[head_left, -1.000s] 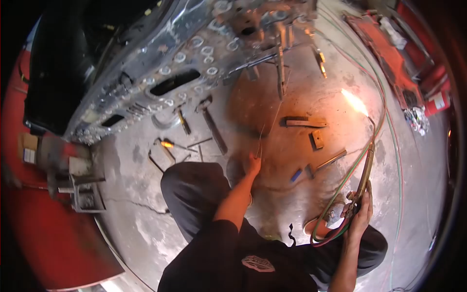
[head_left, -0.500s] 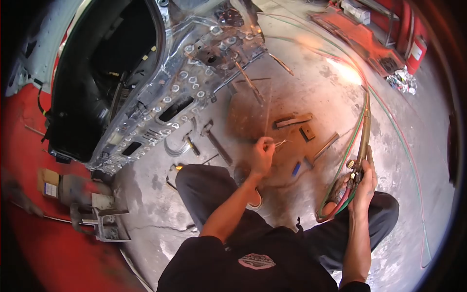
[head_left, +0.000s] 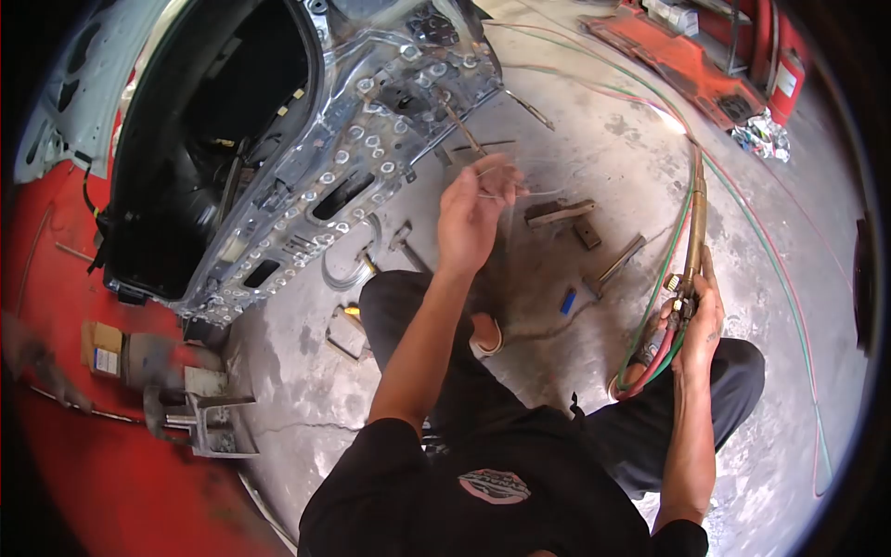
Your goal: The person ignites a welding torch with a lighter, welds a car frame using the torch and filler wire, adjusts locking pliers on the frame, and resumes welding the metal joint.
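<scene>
- Left hand (head_left: pixel 470 218), somewhat blurred, seems to pinch a thin wire (head_left: pixel 546 193); it has risen, and now in this view it is near the metal body panel (head_left: pixel 357 116), above the floor (head_left: pixel 288 395).
- Right hand (head_left: pixel 703 325) is wrapped around the torch (head_left: pixel 698 213), which points forward, with hoses (head_left: pixel 661 351) looping below.
- Flame (head_left: pixel 670 121) at the torch's tip has shrunk from a wide orange blaze to a small white glow; I judge that it is now more concentrated, although its exact shape is unclear.

On the stained grey floor (head_left: pixel 288 390) here lie a long block (head_left: pixel 561 213), a short block (head_left: pixel 587 234) just nearer, a hammer (head_left: pixel 620 264), a blue piece (head_left: pixel 567 301) and, further left, a second hammer (head_left: pixel 412 252).
</scene>
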Tool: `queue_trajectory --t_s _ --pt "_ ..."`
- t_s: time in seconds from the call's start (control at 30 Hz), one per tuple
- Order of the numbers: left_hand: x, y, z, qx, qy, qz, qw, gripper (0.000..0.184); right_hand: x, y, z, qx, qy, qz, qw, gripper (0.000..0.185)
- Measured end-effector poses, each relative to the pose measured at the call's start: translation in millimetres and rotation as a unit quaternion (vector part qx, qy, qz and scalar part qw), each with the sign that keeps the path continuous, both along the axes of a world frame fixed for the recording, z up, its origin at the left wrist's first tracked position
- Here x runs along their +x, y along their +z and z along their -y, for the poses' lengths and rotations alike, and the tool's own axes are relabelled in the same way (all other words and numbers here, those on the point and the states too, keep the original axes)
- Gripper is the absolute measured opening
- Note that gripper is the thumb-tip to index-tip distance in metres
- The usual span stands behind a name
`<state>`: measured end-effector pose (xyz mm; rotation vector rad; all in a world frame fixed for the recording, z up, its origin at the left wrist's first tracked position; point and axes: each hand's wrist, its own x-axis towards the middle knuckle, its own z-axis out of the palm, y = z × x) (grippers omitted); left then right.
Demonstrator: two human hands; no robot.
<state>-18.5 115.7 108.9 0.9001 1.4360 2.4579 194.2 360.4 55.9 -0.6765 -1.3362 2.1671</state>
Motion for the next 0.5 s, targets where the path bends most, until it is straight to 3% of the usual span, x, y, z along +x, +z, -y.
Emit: queue_trajectory --t_s 0.13,0.23,0.33,0.5 --pt "-18.9 2.5 -7.3 -0.118 -0.031 -0.116 0.986 0.044 -5.1 -5.2 4.2 -0.002 -0.003 0.012 1.000 0.063" --pt "-18.2 9.3 -7.5 -0.271 -0.005 -0.217 0.938 0.036 -7.9 -10.8 5.7 0.019 0.003 0.029 0.999 0.065" --pt "-27.0 -0.1 -8.6 -0.358 0.033 -0.213 0.908 0.040 -12.2 -14.4 9.4 0.020 0.002 0.041 0.999 0.064" --pt "-88.7 -22.3 -11.5 -0.381 0.070 -0.205 0.899 0.046 -16.6 -13.3 14.4 0.010 0.032 0.050 0.998 0.060"
